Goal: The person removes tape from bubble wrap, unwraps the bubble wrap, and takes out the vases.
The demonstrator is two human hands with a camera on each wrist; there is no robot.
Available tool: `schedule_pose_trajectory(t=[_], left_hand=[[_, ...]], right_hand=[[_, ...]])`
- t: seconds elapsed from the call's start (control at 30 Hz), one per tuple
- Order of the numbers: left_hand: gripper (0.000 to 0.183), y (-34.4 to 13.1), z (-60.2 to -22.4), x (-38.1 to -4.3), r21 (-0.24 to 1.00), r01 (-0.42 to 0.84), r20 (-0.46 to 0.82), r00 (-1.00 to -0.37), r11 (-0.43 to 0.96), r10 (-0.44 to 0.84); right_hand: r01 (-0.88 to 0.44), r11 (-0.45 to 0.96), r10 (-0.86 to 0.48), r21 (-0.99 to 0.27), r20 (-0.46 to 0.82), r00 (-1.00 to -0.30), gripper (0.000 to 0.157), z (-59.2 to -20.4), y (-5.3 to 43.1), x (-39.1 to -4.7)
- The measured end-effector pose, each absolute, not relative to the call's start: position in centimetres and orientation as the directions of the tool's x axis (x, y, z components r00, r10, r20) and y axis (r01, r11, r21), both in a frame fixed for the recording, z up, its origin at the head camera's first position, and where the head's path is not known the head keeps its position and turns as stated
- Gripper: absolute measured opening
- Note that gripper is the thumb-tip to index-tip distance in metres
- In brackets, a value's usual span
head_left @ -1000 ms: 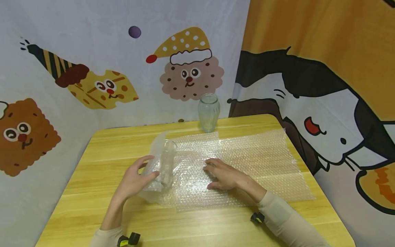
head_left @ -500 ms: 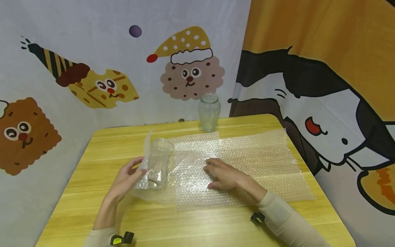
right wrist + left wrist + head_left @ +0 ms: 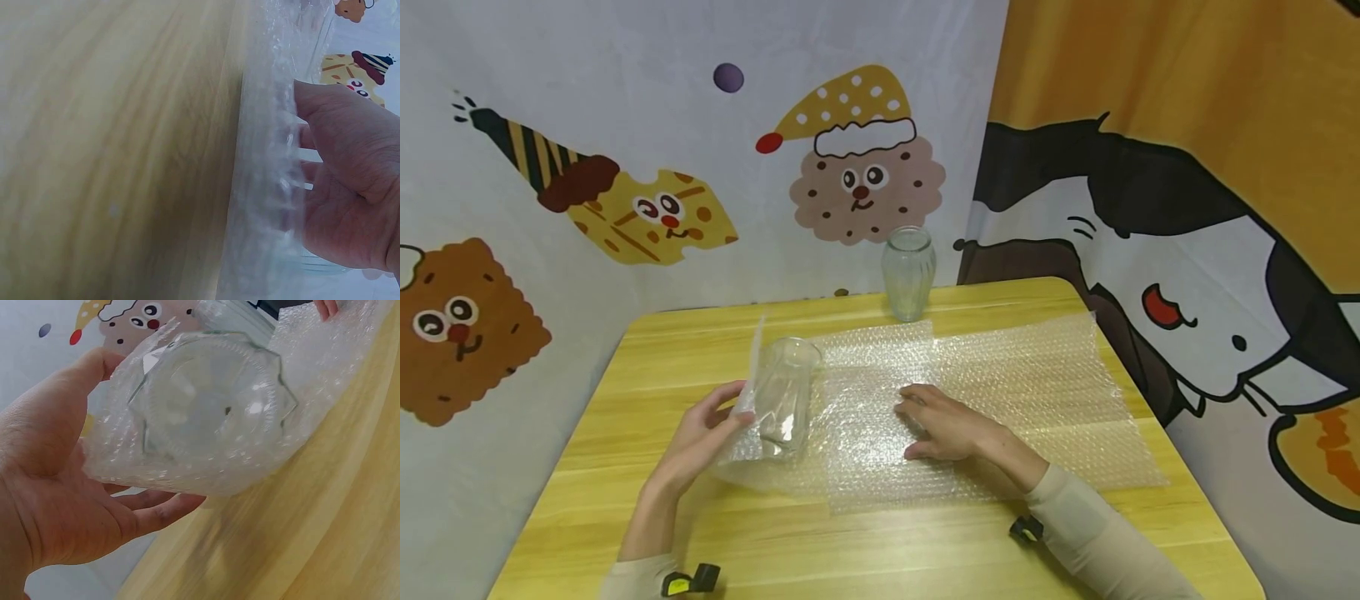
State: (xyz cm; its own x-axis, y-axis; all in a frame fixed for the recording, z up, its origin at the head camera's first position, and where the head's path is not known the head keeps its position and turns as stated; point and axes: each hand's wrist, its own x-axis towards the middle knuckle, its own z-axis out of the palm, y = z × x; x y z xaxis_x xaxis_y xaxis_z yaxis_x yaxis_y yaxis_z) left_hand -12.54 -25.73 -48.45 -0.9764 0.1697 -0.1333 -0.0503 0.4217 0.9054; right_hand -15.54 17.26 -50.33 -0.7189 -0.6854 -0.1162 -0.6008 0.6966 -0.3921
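Observation:
A clear glass vase (image 3: 786, 400) lies on its side on the left part of a sheet of bubble wrap (image 3: 1030, 392), its mouth toward the back. My left hand (image 3: 700, 437) holds the raised left end of the wrap against the vase's side, thumb and fingers bent about it. In the left wrist view the vase's scalloped base (image 3: 206, 406) faces the camera, with wrap below and beside it. Right of the vase, my right hand (image 3: 943, 425) rests on the wrap with its fingers spread. The right wrist view shows that hand (image 3: 353, 175) partly behind blurred wrap (image 3: 265, 187).
Another clear glass vase (image 3: 908, 275) stands upright near the back edge of the wooden table (image 3: 887, 550), just behind the wrap. Patterned curtains (image 3: 685, 50) hang close behind the table and along its right side.
My left hand has moved left, drawing the wrap's end back with it; the lying vase has shifted slightly left and now shows more plainly. The right hand has stayed put.

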Motion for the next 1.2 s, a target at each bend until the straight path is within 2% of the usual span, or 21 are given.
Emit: schedule_pose_trajectory(t=[0.33,0.5,0.6,0.7,0.83,0.93,1.13,1.2], left_hand=[[0.07,-27.8,-47.3,-11.6,0.887,-0.073,-0.117,-0.991,0.457,0.068],[0.077,-28.9,-47.0,-11.3,0.823,-0.07,-0.096,-0.995,0.564,0.015],[0.077,-29.5,-47.0,-11.1,0.751,-0.027,-0.034,-0.999,0.659,-0.003],[0.07,-29.7,-46.9,-10.9,0.649,0.062,0.071,-0.997,0.758,0.021],[0.046,-29.6,-46.9,-10.9,0.52,0.182,0.157,-0.981,0.835,0.117],[0.038,-29.4,-46.9,-11.0,0.464,0.191,0.121,-0.981,0.865,0.151],[0.048,-29.4,-47.0,-10.8,0.409,0.095,-0.034,-0.992,0.908,0.12],[0.048,-29.4,-47.3,-10.7,0.382,0.098,-0.05,-0.991,0.919,0.126]], right_hand=[[-0.601,0.704,-0.68,-0.378,-0.118,-0.723,0.079,-50.4,17.2,-15.7],[-0.603,0.7,-0.684,-0.384,-0.115,-0.721,0.079,-50.3,17.3,-15.7],[-0.615,0.688,-0.694,-0.385,-0.102,-0.713,0.077,-50.4,17.3,-15.6],[-0.625,0.683,-0.699,-0.377,-0.091,-0.709,0.075,-50.3,17.3,-15.6],[-0.625,0.691,-0.695,-0.363,-0.096,-0.713,0.074,-50.4,17.3,-15.6],[-0.62,0.694,-0.691,-0.366,-0.097,-0.716,0.074,-50.4,17.4,-15.6],[-0.611,0.687,-0.693,-0.393,-0.099,-0.714,0.074,-50.5,17.3,-15.5],[-0.609,0.689,-0.691,-0.393,-0.102,-0.716,0.075,-50.5,17.3,-15.5]])
